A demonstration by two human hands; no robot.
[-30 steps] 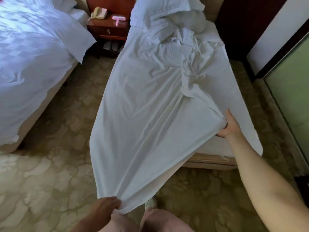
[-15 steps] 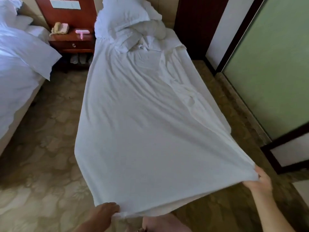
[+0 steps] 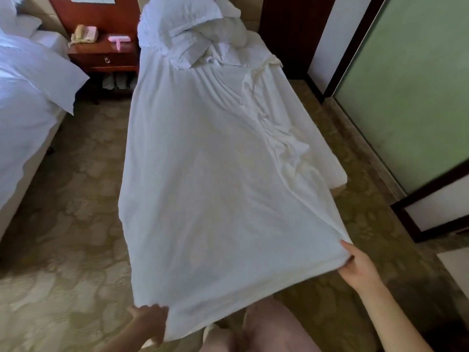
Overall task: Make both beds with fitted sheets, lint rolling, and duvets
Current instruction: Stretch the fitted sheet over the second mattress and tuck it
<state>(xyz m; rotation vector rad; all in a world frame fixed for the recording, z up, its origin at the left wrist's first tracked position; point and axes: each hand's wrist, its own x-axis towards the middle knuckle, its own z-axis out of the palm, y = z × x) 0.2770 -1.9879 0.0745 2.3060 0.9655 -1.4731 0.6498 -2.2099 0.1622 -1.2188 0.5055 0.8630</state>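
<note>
A white fitted sheet (image 3: 210,189) lies stretched down the length of the right-hand bed and hangs past its foot toward me. My left hand (image 3: 149,323) grips the sheet's near left corner at the bottom of the view. My right hand (image 3: 360,268) grips the near right corner, pulled out to the right of the bed. A strip of bare mattress (image 3: 322,148) shows along the bed's right side. A crumpled white duvet and pillows (image 3: 193,31) are piled at the head. A pink lint roller (image 3: 118,39) lies on the nightstand.
The left bed (image 3: 28,97) carries a white duvet with one corner hanging. A wooden nightstand (image 3: 104,59) with a phone stands between the beds, slippers beneath it. Patterned carpet (image 3: 76,199) fills the aisle. A green glass panel (image 3: 411,85) and dark frame stand right.
The sheet has been drawn toward the foot and spread wider. My right hand moved from beside the mattress out to the lower right with its corner. The camera tilted toward the foot.
</note>
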